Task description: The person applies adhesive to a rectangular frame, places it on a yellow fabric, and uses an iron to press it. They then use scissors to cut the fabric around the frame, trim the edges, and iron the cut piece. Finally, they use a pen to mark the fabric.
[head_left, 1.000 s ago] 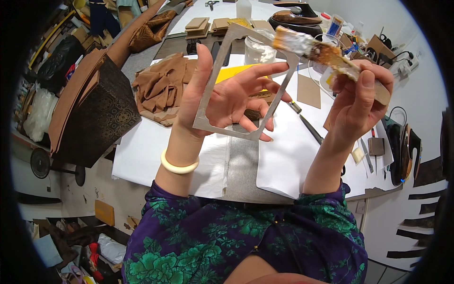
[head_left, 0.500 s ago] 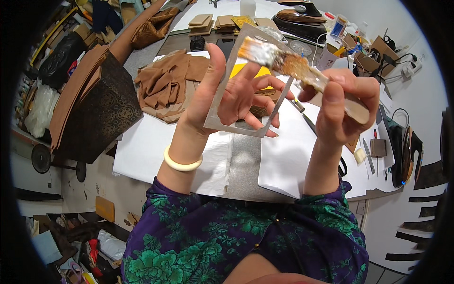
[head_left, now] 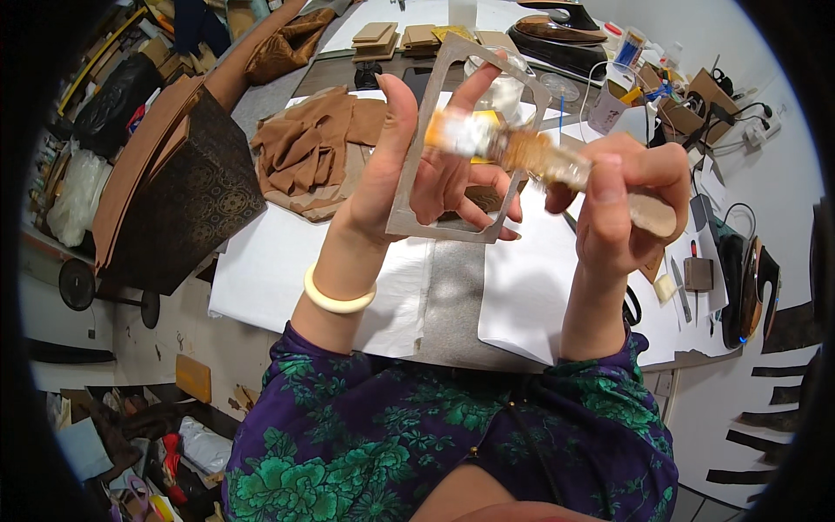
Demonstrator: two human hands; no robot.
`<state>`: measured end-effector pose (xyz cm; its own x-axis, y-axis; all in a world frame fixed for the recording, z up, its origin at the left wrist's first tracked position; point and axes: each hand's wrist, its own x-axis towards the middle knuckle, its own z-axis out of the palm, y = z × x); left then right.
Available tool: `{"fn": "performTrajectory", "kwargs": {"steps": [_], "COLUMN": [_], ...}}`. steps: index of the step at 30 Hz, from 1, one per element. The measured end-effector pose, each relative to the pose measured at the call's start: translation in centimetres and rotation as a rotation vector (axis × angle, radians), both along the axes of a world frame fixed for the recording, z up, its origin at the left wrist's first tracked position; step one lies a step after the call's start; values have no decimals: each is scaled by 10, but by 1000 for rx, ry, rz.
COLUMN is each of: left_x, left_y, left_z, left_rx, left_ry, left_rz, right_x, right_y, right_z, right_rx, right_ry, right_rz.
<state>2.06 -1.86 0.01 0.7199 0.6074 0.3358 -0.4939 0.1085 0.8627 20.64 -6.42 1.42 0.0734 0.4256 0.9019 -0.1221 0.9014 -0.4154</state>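
A flat, greyish rectangular frame (head_left: 444, 234) with an open middle is held up over the table by my left hand (head_left: 378, 178). The thumb points upward beside its left side, while the other fingers spread behind the opening, the index reaching toward the top bar. My right hand (head_left: 622, 204) closes round a short, worn flat brush (head_left: 537, 158). Its bristle end, smeared with white and orange, is blurred by motion in front of the frame's upper part. Whether the bristles touch the frame, I cannot tell. Behind the frame, an open white container (head_left: 506, 97) stands on the table.
Crumpled brown cloth (head_left: 304, 152) lies left of my hands. White paper sheets (head_left: 526, 300) cover the near tabletop. To the right are a cream block (head_left: 664, 288) and a grey block (head_left: 698, 273). Stacked beige boards (head_left: 374, 39) stand at the back.
The brush has moved a little lower, across the frame's opening. The frame has shifted slightly upward and right, and my left index finger now extends toward its top edge.
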Motion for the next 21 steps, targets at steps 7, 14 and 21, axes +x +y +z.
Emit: {"fn": "performTrajectory", "kwargs": {"steps": [7, 14, 21], "left_x": [3, -2, -3], "left_y": [-6, 2, 3], "left_z": [4, -1, -1], "left_rx": [-135, -82, -44], "left_ry": [-95, -141, -104], "left_rz": [43, -25, 53], "right_x": [1, -10, -8], "right_y": [-3, -9, -19], "right_z": [0, 2, 5], "right_rx": [3, -110, 52], "right_ry": [-111, -53, -328], "right_rz": [-13, -96, -40]}}
